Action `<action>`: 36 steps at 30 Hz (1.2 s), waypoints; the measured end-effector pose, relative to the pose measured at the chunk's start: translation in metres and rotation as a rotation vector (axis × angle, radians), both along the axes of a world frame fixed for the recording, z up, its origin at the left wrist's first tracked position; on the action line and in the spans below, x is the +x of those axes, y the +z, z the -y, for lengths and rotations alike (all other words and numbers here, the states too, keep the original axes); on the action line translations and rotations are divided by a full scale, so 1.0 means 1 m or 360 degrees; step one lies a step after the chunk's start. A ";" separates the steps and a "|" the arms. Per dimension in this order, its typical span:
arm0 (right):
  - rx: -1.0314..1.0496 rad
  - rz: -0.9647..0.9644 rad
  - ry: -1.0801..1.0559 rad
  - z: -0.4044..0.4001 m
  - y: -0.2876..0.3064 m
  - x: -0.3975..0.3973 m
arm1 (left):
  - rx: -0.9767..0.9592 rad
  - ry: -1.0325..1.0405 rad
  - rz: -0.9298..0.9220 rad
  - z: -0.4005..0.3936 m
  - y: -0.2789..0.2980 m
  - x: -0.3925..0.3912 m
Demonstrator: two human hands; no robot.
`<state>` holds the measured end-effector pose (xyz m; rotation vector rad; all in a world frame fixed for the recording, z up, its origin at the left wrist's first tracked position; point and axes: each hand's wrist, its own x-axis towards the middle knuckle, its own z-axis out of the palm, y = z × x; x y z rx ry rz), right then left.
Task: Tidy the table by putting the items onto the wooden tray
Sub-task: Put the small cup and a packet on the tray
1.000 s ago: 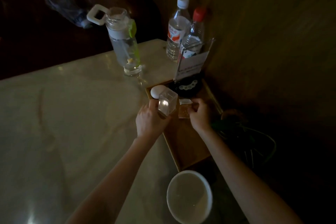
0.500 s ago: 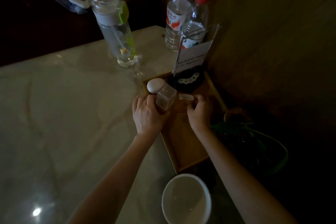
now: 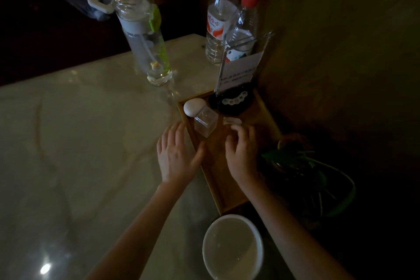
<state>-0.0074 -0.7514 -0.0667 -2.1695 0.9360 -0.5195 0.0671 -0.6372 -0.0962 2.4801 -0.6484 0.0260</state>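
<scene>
Two hands have just let go: your left hand [image 3: 176,154], which a second ago held the clear square container [image 3: 205,124], now lies released with fingers spread at the wooden tray's [image 3: 223,198] left rim. The container stands on the tray beside the white egg [image 3: 193,107]. Your right hand [image 3: 242,154] hovers loosely curled, grasping nothing, near a small white packet [image 3: 231,120]. The white bowl [image 3: 233,249] and bottles remain on the bench [image 3: 79,143].
</scene>
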 end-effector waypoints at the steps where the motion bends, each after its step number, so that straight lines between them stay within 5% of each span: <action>1: -0.0017 -0.0009 0.0078 -0.006 -0.002 -0.004 | 0.0013 0.0001 -0.0032 -0.008 -0.002 -0.003; 9: -0.0013 -0.0447 0.0346 -0.017 -0.007 -0.011 | 0.0482 -0.0065 -0.0143 -0.037 -0.025 -0.007; 16: -0.0239 -0.0695 0.0356 -0.012 -0.008 -0.016 | 0.0483 -0.0050 -0.0120 -0.037 -0.026 -0.006; 28: 0.0156 -0.0405 0.0152 0.002 0.004 -0.008 | 0.0420 -0.0024 -0.0117 -0.037 -0.026 -0.005; 36: 0.0303 -0.0473 -0.0044 0.019 0.004 0.011 | 0.0347 -0.0001 -0.0125 -0.037 -0.028 -0.005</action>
